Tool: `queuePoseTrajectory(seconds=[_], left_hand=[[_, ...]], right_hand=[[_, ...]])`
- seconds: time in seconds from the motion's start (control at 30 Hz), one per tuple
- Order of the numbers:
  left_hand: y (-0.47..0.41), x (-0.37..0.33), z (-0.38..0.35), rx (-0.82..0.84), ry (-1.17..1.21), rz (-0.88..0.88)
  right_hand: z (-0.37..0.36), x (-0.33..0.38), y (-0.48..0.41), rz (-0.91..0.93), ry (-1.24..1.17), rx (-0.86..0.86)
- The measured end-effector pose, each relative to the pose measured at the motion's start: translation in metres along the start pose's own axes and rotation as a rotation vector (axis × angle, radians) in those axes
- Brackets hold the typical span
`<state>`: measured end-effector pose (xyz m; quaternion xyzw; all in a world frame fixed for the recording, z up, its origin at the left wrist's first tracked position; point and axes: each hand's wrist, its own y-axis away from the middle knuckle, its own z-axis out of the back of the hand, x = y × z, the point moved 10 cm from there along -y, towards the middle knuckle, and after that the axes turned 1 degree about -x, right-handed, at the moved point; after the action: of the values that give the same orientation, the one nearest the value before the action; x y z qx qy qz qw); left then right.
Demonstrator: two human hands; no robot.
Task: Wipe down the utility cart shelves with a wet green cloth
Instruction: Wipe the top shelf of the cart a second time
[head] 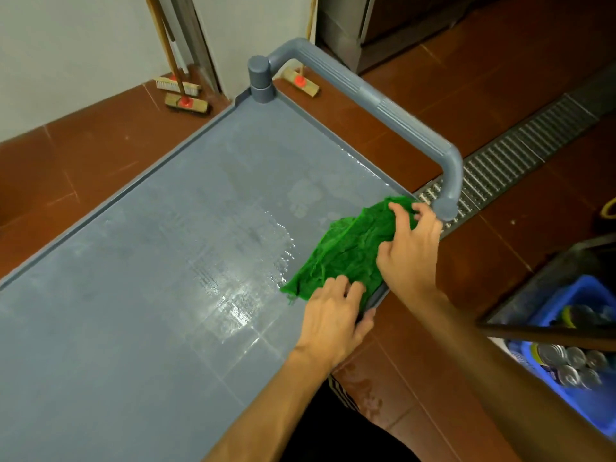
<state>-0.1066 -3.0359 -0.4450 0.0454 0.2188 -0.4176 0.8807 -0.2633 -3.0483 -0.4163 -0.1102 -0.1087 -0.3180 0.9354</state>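
The grey utility cart's top shelf [160, 268] fills the left and middle of the head view, streaked with wet patches. A wet green cloth [346, 251] lies spread on the shelf at its near right corner, by the handle post. My left hand [336, 318] grips the cloth's near edge, with the thumb hooked over the shelf rim. My right hand [411, 248] holds the cloth's far edge, fingers curled onto it.
The cart's grey handle [366, 95] arches over the right end. Brushes [186, 103] lean at the wall behind. A metal floor drain grate [520, 155] runs to the right. A blue crate of cans [573, 355] sits at lower right, on red floor tiles.
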Motion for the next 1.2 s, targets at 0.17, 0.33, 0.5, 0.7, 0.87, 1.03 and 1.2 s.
queuePoseTrajectory(seconds=[0.17,0.33,0.5,0.7,0.87,1.03,1.2], left_hand=[[-0.010,0.015,-0.012,0.045,0.009,0.103],[-0.037,0.059,0.004,0.008,-0.074,0.159],[-0.057,0.144,0.004,0.213,-0.259,0.321],[-0.054,0.161,0.004,0.239,-0.264,0.321],[-0.052,0.163,0.004,0.211,-0.250,0.304],[-0.048,0.166,-0.004,0.189,-0.254,0.287],[-0.047,0.167,-0.007,0.183,-0.270,0.269]], right_hand=[[-0.002,0.006,0.023,-0.131,0.085,0.051],[-0.025,0.003,0.026,-0.171,0.083,0.253],[-0.047,-0.002,0.018,-0.201,0.023,0.362],[-0.052,-0.001,0.004,-0.169,0.121,0.244],[-0.062,0.004,-0.011,-0.116,0.170,0.202],[-0.071,0.021,-0.040,-0.017,0.147,0.170],[-0.086,0.054,-0.079,0.068,0.134,0.194]])
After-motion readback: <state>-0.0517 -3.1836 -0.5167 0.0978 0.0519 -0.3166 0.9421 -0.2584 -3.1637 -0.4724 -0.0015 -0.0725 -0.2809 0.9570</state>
